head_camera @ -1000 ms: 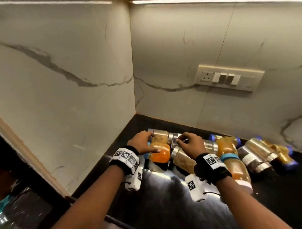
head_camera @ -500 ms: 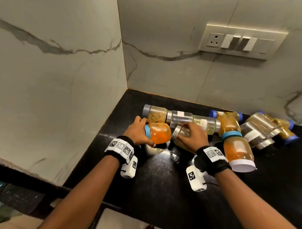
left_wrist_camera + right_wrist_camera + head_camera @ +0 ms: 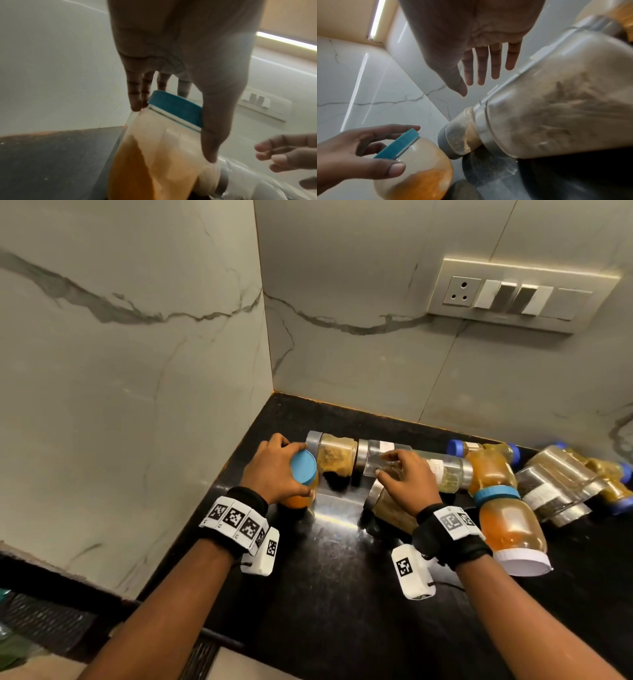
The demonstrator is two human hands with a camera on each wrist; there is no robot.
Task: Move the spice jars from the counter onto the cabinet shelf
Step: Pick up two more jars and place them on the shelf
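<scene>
An orange spice jar (image 3: 303, 470) with a blue lid stands nearly upright on the black counter (image 3: 342, 594) near the wall corner. My left hand (image 3: 274, 470) grips it around the lid and shoulder, with the thumb along its side (image 3: 211, 135). My right hand (image 3: 404, 477) hovers with straight fingers (image 3: 481, 65) and holds nothing. It is just above a brown-powder jar (image 3: 388, 508) with a silver lid, which lies tilted, and a clear jar (image 3: 375, 460) lying behind that one. A jar of yellowish powder (image 3: 334, 455) lies between the hands.
More jars lie on their sides to the right, among them a big orange jar (image 3: 510, 529) with a white lid and a cluster of silver-lidded ones (image 3: 555, 484). Marble walls close the corner at left and back. A switch panel (image 3: 513, 296) is on the back wall.
My left hand has turned the orange jar from lying on its side to nearly upright, lid up. My right hand has let go of the brown jar's lid and straightened its fingers.
</scene>
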